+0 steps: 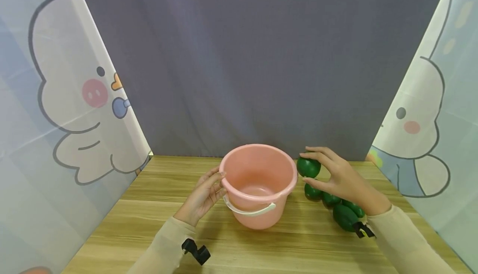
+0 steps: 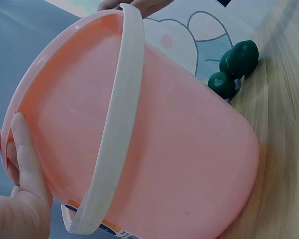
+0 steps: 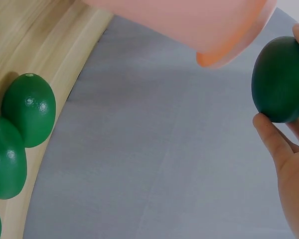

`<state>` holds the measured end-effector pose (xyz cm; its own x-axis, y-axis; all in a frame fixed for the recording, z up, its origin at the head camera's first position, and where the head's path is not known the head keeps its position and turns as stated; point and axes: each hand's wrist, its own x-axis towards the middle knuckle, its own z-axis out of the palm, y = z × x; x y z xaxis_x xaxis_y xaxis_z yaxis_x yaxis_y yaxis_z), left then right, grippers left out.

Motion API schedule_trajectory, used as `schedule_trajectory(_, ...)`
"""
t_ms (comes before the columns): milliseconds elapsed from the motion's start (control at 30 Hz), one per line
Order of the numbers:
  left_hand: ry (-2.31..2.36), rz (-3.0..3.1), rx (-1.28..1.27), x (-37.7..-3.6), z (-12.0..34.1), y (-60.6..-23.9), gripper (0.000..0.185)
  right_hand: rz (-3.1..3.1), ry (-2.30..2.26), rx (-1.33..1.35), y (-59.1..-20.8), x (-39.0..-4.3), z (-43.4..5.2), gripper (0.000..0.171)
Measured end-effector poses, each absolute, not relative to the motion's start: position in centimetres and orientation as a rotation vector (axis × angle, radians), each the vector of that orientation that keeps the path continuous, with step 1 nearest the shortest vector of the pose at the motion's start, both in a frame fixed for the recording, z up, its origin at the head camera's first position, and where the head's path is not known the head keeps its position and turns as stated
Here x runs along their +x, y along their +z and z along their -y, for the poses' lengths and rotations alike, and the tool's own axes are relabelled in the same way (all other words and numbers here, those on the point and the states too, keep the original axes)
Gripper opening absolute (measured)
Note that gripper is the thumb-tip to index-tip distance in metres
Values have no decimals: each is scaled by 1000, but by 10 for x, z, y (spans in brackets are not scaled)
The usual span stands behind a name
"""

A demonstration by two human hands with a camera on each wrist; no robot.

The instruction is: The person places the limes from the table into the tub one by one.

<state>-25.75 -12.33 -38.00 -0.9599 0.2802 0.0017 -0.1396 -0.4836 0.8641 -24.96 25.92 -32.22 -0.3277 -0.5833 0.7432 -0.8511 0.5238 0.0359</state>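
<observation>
A pink bucket (image 1: 255,220) stands upright on the wooden table, its white handle (image 1: 249,213) hanging down at the front. My left hand (image 1: 199,197) grips the bucket's left rim; in the left wrist view its fingers (image 2: 27,154) lie against the wall just under the lip. On the other side, my right hand (image 1: 336,178) pinches a smooth green egg-shaped fruit (image 1: 308,168) between thumb and fingertips. That fruit is held up off the table, close beside the bucket's right rim. The visible part of the bucket's inside shows only bare pink wall and bottom.
Several more green fruits (image 1: 344,218) lie in a cluster on the table (image 1: 298,245) under my right hand and forearm. A grey cloth (image 1: 239,66) hangs behind the table, and cartoon-printed curtains (image 1: 74,149) flank it on both sides.
</observation>
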Motion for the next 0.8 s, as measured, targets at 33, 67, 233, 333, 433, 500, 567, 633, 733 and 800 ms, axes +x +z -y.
schedule_trajectory(33, 2506, -1438, 208, -258, 123, -380, 54, 2062, 477, 1152, -322, -250, -259, 59)
schedule_trajectory(67, 2507, -1436, 208, -258, 123, -380, 54, 2085, 479, 1140, -323, -250, -260, 60)
schedule_trajectory(233, 2515, -1432, 209, -258, 122, -381, 53, 2148, 482, 1101, -324, -251, -259, 65)
schedule_trajectory(333, 2514, -1437, 215, -259, 122, -381, 52, 2133, 492, 1113, -324, -253, -258, 63)
schedule_trajectory(433, 2512, -1438, 220, -258, 121, -380, 52, 2109, 500, 1126, -324, -255, -257, 62)
schedule_trajectory(500, 2514, -1437, 220, -258, 121, -380, 52, 2093, 507, 1131, -324, -255, -257, 62)
schedule_trajectory(567, 2518, -1438, 217, -258, 120, -381, 51, 2080, 509, 1132, -324, -256, -255, 63)
schedule_trajectory(633, 2520, -1441, 215, -258, 120, -381, 51, 2076, 513, 1127, -323, -256, -252, 63)
schedule_trajectory(733, 2517, -1448, 214, -258, 121, -381, 51, 2098, 531, 1114, -323, -257, -249, 63)
schedule_trajectory(800, 2515, -1446, 215, -258, 121, -381, 52, 2129, 547, 1103, -323, -258, -248, 65)
